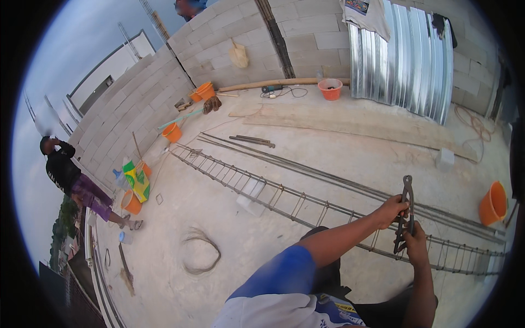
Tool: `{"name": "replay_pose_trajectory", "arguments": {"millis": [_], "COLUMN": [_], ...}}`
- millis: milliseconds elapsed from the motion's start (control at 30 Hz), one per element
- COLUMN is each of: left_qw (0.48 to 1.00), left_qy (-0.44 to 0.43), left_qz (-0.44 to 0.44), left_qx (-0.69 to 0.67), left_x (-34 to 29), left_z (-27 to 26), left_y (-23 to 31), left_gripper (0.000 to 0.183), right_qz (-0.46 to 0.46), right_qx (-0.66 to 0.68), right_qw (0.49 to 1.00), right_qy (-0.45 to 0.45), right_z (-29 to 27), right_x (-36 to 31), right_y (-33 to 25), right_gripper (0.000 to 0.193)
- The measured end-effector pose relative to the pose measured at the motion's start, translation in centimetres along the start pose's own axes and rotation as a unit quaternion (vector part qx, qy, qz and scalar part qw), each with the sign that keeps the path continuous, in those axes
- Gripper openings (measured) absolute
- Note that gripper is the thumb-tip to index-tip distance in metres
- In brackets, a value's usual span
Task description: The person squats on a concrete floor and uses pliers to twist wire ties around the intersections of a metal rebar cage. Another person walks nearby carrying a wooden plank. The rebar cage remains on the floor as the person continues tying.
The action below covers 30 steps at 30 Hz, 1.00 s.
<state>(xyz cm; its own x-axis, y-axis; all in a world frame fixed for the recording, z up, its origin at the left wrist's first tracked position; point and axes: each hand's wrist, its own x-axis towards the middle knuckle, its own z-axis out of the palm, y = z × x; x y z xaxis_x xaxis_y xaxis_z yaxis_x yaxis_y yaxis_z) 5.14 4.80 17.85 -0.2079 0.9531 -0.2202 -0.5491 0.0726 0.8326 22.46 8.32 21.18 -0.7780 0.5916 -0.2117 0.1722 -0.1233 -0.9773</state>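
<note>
Dark metal pincers (407,192) stand upright over the rebar cage, jaws up and handles down. My left hand (391,212) is closed around them just below the jaws. Lower down, my right hand (417,245) grips the handles. Part of the grip is hidden behind the fingers. Beneath both hands the long ladder-like rebar cage (295,206) runs across the floor from far left to near right, with stirrups along it. Several loose straight rebars (284,162) lie alongside its far side.
A coil of tie wire (216,257) lies on the concrete floor at left. White blocks (252,195) sit under the cage. Orange buckets (493,203), an angle grinder (272,88), a long plank (339,124) and corrugated metal sheets (402,60) are around. A person (74,175) stands at left.
</note>
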Motion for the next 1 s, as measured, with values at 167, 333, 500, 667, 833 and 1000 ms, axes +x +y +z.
{"name": "replay_pose_trajectory", "arguments": {"millis": [167,333,500,667,833,1000], "left_qw": [0.996,0.983,0.987,0.991,0.987,0.976], "left_qy": [0.06,0.091,0.113,0.081,0.014,-0.053], "left_qz": [0.057,0.094,0.085,0.067,0.043,0.003], "left_qx": [0.044,0.127,0.078,0.081,0.153,0.213], "left_x": [0.5,-0.8,-1.1,-2.4,-2.8,-3.9], "left_z": [0.1,0.7,0.6,1.5,1.7,2.7], "left_y": [0.0,2.8,2.4,3.7,3.6,3.6], "left_gripper": [0.016,0.018,0.021,0.025,0.028,0.028], "right_qz": [-0.006,-0.09,-0.108,-0.181,-0.138,-0.145], "right_qx": [-0.204,-0.132,-0.125,-0.123,-0.018,-0.01], "right_qw": [0.978,0.986,0.986,0.972,0.99,0.986], "right_qy": [0.038,0.057,-0.003,-0.079,0.032,0.085], "right_z": [-0.6,-0.2,0.8,1.1,-0.2,-1.2], "right_x": [1.4,1.9,0.9,0.3,0.9,0.4], "right_y": [0.7,1.1,-0.5,-1.3,-1.1,-1.6], "right_gripper": [0.021,0.032,0.037,0.03,0.038,0.03]}}
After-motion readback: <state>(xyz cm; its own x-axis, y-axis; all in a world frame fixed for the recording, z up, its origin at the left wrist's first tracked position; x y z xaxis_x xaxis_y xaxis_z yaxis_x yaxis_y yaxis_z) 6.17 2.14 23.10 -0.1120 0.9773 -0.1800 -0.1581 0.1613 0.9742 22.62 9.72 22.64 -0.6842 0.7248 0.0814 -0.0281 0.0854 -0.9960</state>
